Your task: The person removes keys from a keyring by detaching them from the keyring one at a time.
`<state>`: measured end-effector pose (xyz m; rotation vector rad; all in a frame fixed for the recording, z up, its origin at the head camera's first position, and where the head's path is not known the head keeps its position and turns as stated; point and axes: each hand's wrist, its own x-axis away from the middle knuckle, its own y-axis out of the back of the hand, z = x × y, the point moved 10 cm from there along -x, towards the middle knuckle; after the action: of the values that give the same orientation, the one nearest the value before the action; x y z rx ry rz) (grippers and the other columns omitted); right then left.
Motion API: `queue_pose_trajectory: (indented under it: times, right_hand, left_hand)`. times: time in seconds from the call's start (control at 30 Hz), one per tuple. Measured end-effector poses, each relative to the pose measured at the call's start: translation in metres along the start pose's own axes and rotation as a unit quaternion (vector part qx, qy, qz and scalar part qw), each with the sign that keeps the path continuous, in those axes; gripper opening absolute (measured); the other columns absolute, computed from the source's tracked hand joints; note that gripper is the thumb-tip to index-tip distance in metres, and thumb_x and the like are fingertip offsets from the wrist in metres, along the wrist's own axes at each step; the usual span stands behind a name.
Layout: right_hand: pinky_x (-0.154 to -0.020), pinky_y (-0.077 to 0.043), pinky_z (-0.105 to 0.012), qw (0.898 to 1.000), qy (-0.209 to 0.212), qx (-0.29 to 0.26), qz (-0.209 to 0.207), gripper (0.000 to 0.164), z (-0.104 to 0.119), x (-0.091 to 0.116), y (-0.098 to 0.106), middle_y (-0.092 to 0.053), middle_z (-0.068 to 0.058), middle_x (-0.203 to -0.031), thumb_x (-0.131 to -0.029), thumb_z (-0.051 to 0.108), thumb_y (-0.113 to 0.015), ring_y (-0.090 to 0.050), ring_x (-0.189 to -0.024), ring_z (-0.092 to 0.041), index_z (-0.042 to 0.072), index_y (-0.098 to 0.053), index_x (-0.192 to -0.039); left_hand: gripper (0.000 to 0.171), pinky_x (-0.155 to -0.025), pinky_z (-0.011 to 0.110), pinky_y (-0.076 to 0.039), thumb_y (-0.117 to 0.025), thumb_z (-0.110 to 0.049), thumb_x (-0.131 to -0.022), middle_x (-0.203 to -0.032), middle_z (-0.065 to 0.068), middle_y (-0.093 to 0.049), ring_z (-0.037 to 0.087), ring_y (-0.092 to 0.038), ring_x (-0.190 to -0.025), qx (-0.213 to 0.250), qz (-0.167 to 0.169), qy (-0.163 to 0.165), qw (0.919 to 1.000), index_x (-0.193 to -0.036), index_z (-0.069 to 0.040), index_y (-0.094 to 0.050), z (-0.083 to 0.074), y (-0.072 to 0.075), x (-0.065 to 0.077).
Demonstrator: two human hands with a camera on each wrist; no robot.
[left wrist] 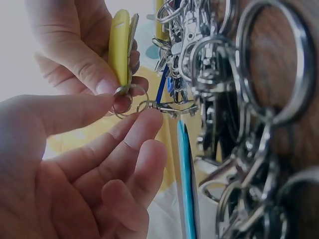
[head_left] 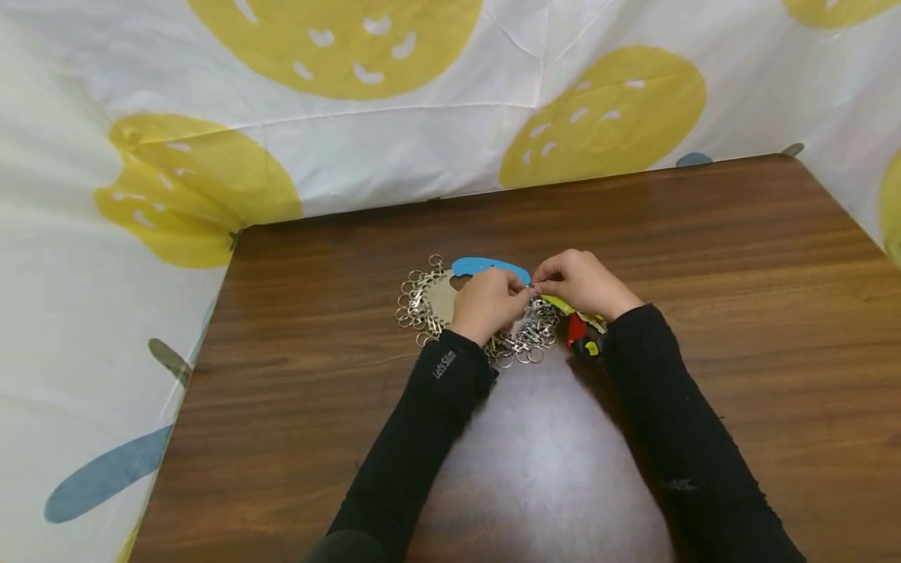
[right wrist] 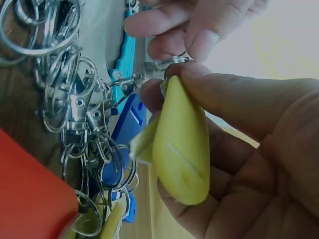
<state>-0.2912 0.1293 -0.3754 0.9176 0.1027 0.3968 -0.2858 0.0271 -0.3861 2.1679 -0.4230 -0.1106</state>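
Observation:
Above a heap of metal swivel clasps with rings, both hands meet at a small split ring. My left hand pinches this ring between thumb and forefinger; its other fingers are loosely bent. The ring is linked to a metal clasp that leads toward the heap. My right hand holds a smooth yellow oblong piece by its ring end, thumb on top. A light-coloured strip lies along the yellow piece. Part of the ring is hidden behind the fingertips.
A light blue curved piece lies just behind the hands. Clasps with rings fan round a beige card at the left. Beside the right sleeve is a red and black object. A dark blue flat piece shows among the rings.

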Motion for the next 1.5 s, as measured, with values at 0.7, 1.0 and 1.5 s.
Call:
queue_pose_trajectory:
  times: [0.7,1.0,1.5]
  right_hand:
    - [-0.084,-0.049,-0.040,1.000,-0.016,0.008,0.001,0.019,-0.0006,-0.0010,-0.0047,-0.073,-0.012,-0.103,-0.092,0.015,-0.061,-0.065,-0.096,-0.026,0.006,-0.074,-0.103]
    - [-0.082,-0.048,-0.039,1.000,-0.007,-0.007,0.007,0.018,0.0061,0.0014,-0.0026,-0.073,-0.012,-0.101,-0.093,0.016,-0.060,-0.064,-0.094,-0.024,0.007,-0.075,-0.101]
    - [-0.076,-0.046,-0.034,1.000,-0.027,0.009,0.005,0.020,0.0020,-0.0006,-0.0054,-0.073,-0.012,-0.101,-0.093,0.015,-0.060,-0.063,-0.089,-0.023,0.006,-0.074,-0.102]
  left_hand:
    - [0.017,-0.052,0.023,-0.043,-0.059,-0.031,-0.092,-0.079,-0.007,-0.069,0.009,-0.060,-0.062,-0.013,0.020,0.002,0.9997,-0.094,-0.023,-0.073,0.0035,-0.0047,0.0027]
    - [0.020,-0.051,0.024,-0.041,-0.059,-0.035,-0.092,-0.080,-0.005,-0.071,0.011,-0.059,-0.059,0.005,0.028,0.019,0.9994,-0.095,-0.022,-0.074,0.0062,-0.0039,0.0047]
    - [0.013,-0.059,0.026,-0.046,-0.060,-0.028,-0.091,-0.083,-0.006,-0.070,0.011,-0.062,-0.069,-0.005,0.025,0.025,0.9994,-0.093,-0.022,-0.071,0.0080,-0.0025,0.0053]
